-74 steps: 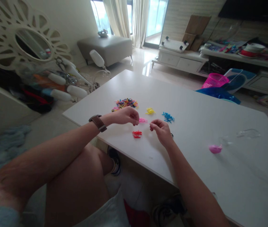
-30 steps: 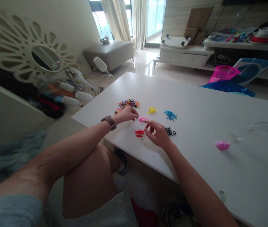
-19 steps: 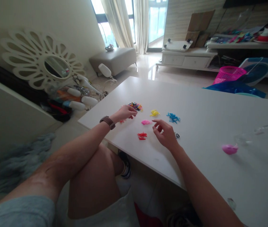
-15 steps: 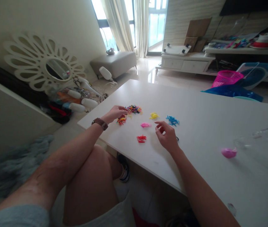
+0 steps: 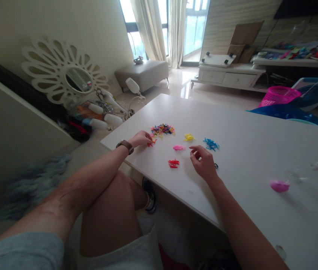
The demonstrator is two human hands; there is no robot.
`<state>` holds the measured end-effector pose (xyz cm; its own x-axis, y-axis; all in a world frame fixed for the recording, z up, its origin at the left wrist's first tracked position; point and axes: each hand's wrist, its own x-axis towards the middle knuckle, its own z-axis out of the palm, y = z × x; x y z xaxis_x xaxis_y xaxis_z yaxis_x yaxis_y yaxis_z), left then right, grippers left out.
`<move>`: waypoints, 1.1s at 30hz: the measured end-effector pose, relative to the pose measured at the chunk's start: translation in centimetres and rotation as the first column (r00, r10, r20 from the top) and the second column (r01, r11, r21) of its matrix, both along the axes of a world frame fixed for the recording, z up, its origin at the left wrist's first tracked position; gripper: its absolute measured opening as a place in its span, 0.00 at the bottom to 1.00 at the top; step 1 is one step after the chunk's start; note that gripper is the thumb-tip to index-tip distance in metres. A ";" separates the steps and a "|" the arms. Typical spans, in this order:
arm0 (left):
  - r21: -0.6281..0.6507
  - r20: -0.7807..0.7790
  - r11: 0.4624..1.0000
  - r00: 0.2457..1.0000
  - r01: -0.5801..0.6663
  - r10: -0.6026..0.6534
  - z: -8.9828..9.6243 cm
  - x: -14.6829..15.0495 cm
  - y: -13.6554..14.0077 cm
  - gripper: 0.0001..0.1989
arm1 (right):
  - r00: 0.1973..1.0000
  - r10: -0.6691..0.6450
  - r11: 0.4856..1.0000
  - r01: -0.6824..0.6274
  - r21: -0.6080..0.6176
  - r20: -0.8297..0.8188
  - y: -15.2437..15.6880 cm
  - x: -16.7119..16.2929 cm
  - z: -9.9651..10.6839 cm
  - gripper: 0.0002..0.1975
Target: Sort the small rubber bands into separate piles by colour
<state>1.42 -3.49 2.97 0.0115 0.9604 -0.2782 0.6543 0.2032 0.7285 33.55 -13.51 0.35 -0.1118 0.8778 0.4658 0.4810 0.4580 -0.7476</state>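
Note:
My left hand (image 5: 142,138), with a brown watch on the wrist, has its fingertips pressed together down on a small red-orange bunch of rubber bands (image 5: 152,143). Just beyond it lies a mixed-colour heap of rubber bands (image 5: 163,129). My right hand (image 5: 203,161) hovers with loosely curled fingers, thumb and forefinger apart, and nothing visible in them. Around it are a pink pile (image 5: 179,147), a yellow pile (image 5: 188,137), a blue pile (image 5: 211,144) and a red pile (image 5: 173,163). A black band (image 5: 216,165) is partly behind the right hand.
The white table (image 5: 245,150) also bears a pink pouch-like object (image 5: 279,186) and a clear item at the right. Past the table stand a pink basket (image 5: 279,96), a grey bench (image 5: 144,75) and a white TV cabinet (image 5: 226,77). A lamp and round mirror (image 5: 78,79) are at left.
My left hand has moved slightly towards me, from the edge of the mixed heap onto the red-orange bunch. My right hand keeps much the same pose. The view has turned a little left.

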 end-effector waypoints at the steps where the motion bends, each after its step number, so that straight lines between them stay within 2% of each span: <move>1: 0.006 -0.012 1.000 1.000 -0.006 0.006 0.1 0.1 0.0 0.09 | 1.000 0.001 1.000 -0.001 0.000 0.000 0.0 0.0 0.0 0.10; 6: 0.070 -0.006 0.996 0.998 -0.058 0.058 1.1 0.2 0.3 0.07 | 1.000 -0.001 1.000 0.000 0.012 0.010 0.1 0.1 -0.2 0.09; 10: 0.086 0.052 0.992 0.994 -0.095 0.091 1.7 0.2 0.4 0.09 | 1.000 0.007 1.000 -0.007 0.019 0.022 0.1 0.2 -0.2 0.09; 18: 0.096 0.127 0.993 0.990 -0.071 0.058 1.1 0.4 0.1 0.14 | 0.998 0.036 0.999 -0.037 0.014 0.055 -0.1 0.1 -0.2 0.08; 28: 0.129 0.072 0.984 0.991 -0.119 0.110 0.9 0.5 -0.1 0.11 | 0.992 0.075 0.997 -0.076 0.014 0.097 -0.2 0.0 -0.1 0.07; 33: 0.163 -0.016 0.971 0.984 -0.174 0.179 0.5 -0.1 0.2 0.12 | 0.991 0.082 0.996 -0.084 0.011 0.107 -0.2 0.0 -0.1 0.07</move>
